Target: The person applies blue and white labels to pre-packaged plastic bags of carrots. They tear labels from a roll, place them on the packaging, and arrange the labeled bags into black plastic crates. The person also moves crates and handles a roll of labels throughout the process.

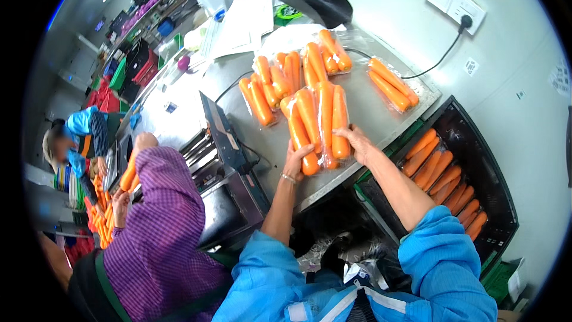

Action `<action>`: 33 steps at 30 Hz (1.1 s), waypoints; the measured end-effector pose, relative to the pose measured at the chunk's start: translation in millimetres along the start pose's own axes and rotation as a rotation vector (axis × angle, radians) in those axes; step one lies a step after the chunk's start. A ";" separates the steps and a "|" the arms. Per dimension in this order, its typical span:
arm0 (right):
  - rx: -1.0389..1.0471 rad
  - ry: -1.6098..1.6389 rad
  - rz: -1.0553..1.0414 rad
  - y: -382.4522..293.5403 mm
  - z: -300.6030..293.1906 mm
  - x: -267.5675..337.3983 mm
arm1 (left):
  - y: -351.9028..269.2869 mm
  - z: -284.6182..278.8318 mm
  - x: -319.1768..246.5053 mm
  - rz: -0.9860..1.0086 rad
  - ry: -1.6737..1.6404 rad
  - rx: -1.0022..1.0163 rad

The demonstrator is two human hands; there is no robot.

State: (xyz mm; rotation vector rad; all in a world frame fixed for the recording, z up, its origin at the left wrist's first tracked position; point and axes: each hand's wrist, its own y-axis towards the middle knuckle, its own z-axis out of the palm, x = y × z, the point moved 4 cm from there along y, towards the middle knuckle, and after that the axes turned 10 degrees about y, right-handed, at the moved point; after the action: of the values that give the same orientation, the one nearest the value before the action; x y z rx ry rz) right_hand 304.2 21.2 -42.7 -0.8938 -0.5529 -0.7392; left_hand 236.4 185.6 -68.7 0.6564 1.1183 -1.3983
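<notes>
Side by side before me are two clear plastic packs of carrots. My left hand (296, 160) grips the lower end of the left pack (304, 120); my right hand (354, 141) grips the lower end of the right pack (331, 112). Just beyond them, several more wrapped carrot packs (268, 80) lie heaped on the metal table (357, 98). A separate pack of carrots (392, 85) rests near the table's right edge.
At the right, a black crate (491, 179) holds wrapped carrots. A wrapping machine (232, 152) stands to the left, near a co-worker in a checked purple sleeve (165, 192) who handles carrots. Papers (237, 27) lie at the back; a plugged-in cable (447, 53) runs along the wall.
</notes>
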 end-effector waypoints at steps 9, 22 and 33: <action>0.159 -0.037 -0.567 -130.4 16.9 61.1 | -74.2 71.2 -74.6 0.174 0.122 0.060; -1.019 0.172 -1.183 -593.2 -96.1 -74.9 | -301.4 343.5 61.5 -0.141 0.371 1.241; -1.907 0.980 -1.422 -879.1 2.0 -476.7 | -812.1 299.4 224.8 -0.719 0.436 2.258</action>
State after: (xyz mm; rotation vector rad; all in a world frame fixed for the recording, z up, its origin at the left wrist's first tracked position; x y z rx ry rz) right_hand -670.3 -181.2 55.0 -1.4874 0.8573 -3.0079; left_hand -517.2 -281.6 47.2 2.2317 -0.6847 -2.8980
